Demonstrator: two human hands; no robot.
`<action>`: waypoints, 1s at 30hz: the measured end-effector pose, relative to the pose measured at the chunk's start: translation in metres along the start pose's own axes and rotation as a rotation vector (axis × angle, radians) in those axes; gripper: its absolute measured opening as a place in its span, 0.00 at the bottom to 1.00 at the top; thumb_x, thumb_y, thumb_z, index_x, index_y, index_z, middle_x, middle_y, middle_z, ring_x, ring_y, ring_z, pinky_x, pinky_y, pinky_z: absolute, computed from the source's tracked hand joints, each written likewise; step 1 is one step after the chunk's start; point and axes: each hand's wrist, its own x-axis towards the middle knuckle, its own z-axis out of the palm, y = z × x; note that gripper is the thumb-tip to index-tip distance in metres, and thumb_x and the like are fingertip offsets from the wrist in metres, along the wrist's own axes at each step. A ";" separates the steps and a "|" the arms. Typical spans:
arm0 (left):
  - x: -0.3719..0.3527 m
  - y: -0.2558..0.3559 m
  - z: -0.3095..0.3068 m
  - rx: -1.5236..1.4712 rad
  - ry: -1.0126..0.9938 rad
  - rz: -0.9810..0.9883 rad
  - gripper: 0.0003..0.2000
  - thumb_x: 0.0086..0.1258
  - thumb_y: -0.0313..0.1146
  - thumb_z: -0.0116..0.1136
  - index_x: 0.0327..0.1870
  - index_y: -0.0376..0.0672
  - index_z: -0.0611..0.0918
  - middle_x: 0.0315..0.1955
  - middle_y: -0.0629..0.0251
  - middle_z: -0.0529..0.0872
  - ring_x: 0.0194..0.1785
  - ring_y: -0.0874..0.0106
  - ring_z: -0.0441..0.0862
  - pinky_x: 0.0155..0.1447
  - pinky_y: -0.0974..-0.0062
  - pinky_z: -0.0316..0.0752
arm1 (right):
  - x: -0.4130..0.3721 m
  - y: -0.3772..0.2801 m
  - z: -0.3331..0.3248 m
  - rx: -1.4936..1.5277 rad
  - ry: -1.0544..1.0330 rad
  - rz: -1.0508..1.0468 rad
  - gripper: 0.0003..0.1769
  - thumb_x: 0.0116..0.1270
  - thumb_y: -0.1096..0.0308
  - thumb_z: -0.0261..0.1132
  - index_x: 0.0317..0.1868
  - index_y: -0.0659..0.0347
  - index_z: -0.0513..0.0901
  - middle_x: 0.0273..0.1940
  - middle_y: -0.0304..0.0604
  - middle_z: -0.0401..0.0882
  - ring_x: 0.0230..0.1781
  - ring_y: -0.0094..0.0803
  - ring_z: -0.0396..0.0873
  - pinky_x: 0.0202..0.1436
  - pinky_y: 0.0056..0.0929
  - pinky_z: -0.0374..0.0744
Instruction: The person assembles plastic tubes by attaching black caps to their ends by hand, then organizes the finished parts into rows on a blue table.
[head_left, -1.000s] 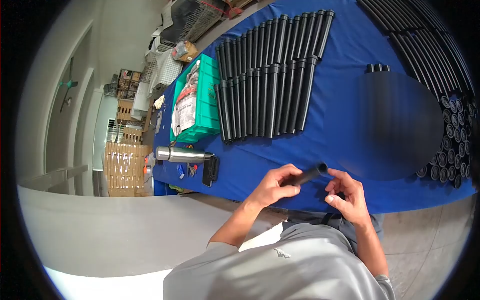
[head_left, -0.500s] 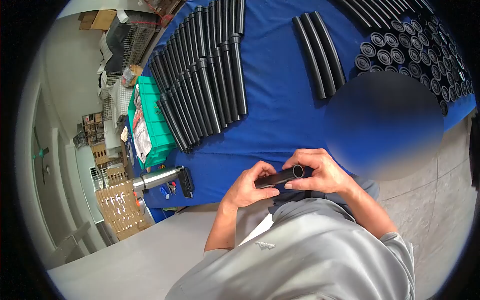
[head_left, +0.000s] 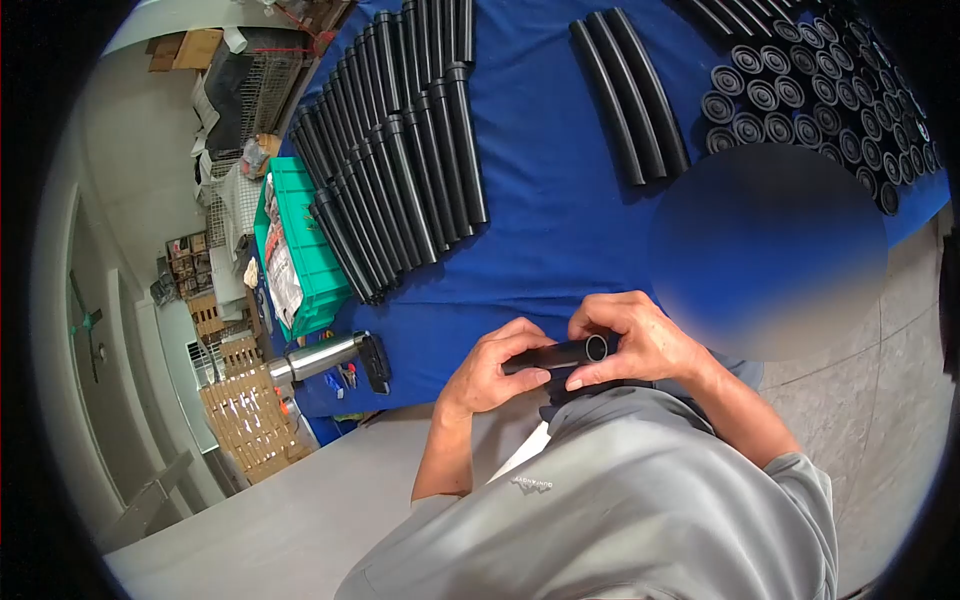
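Observation:
Held just above my lap at the table's front edge is a short black tube (head_left: 562, 356), its open end facing up toward me on the right. My left hand (head_left: 488, 370) wraps the tube's left part, thumb along its near side. My right hand (head_left: 645, 342) curls around the open end, fingers behind and thumb in front. The fingertips of both hands are partly hidden behind the tube.
Capped black tubes (head_left: 400, 170) lie in rows on the blue cloth (head_left: 530, 200). Three long black tubes (head_left: 630, 95) and many round black caps (head_left: 760, 95) lie to the right. A green crate (head_left: 318, 270) and a steel flask (head_left: 320, 358) stand left. A blurred disc covers part of the view.
The tube has turned a little so it lies more level across my hands. My right fingers have shifted slightly. The whole view has tilted slightly.

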 end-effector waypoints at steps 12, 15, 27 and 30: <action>-0.011 -0.018 0.006 -0.506 -0.028 -0.215 0.24 0.77 0.36 0.68 0.67 0.31 0.79 0.54 0.56 0.89 0.55 0.68 0.87 0.61 0.68 0.82 | 0.001 -0.002 0.001 0.063 0.010 0.092 0.19 0.62 0.61 0.79 0.48 0.63 0.86 0.30 0.43 0.84 0.27 0.32 0.81 0.34 0.31 0.79; -0.008 -0.014 0.006 -0.340 -0.014 -0.234 0.23 0.71 0.35 0.74 0.62 0.34 0.82 0.53 0.57 0.90 0.54 0.68 0.87 0.59 0.69 0.82 | 0.002 -0.006 0.000 0.057 0.011 0.092 0.18 0.62 0.63 0.78 0.47 0.64 0.85 0.30 0.44 0.84 0.27 0.32 0.82 0.34 0.32 0.80; -0.008 -0.001 0.058 -0.544 0.598 -0.091 0.12 0.75 0.36 0.70 0.51 0.40 0.84 0.37 0.62 0.89 0.38 0.71 0.86 0.43 0.71 0.82 | 0.008 0.006 0.020 -0.099 0.232 0.130 0.18 0.66 0.69 0.78 0.51 0.68 0.84 0.35 0.45 0.88 0.29 0.26 0.85 0.33 0.27 0.82; 0.009 -0.024 0.066 -1.608 0.329 -0.306 0.18 0.81 0.49 0.63 0.59 0.46 0.83 0.30 0.69 0.86 0.30 0.75 0.83 0.32 0.75 0.79 | 0.006 -0.002 0.019 -0.079 0.221 0.117 0.18 0.68 0.68 0.78 0.54 0.67 0.85 0.38 0.46 0.90 0.32 0.24 0.86 0.36 0.27 0.84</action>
